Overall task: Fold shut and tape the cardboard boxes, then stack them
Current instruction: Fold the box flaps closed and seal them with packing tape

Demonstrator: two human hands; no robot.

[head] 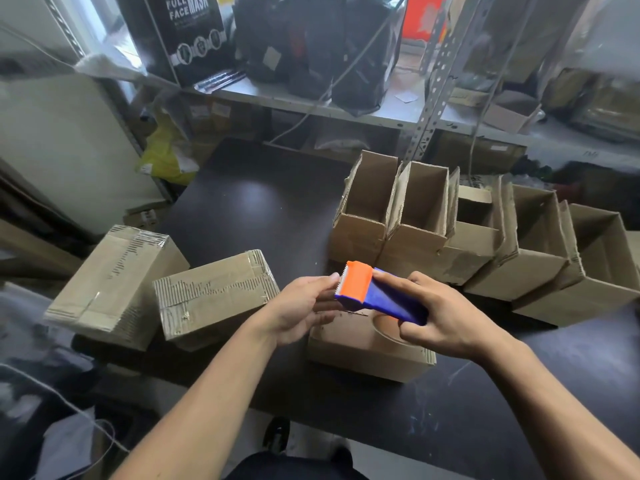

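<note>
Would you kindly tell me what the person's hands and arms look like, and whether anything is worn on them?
Both forearms are bare up to the frame edge: no sleeves show. The left hand and right hand wear no gloves, and no rings, watch or bands are visible.

A dark, glossy rectangular tabletop (249, 216) carries the boxes. At its left edge sit two closed brown cardboard boxes sealed with clear tape (114, 282) (214, 299), close together, possibly touching. Near the front stands one closed brown carton (367, 351). Along the right runs a row of open-topped brown cardboard boxes (415, 216).
</note>
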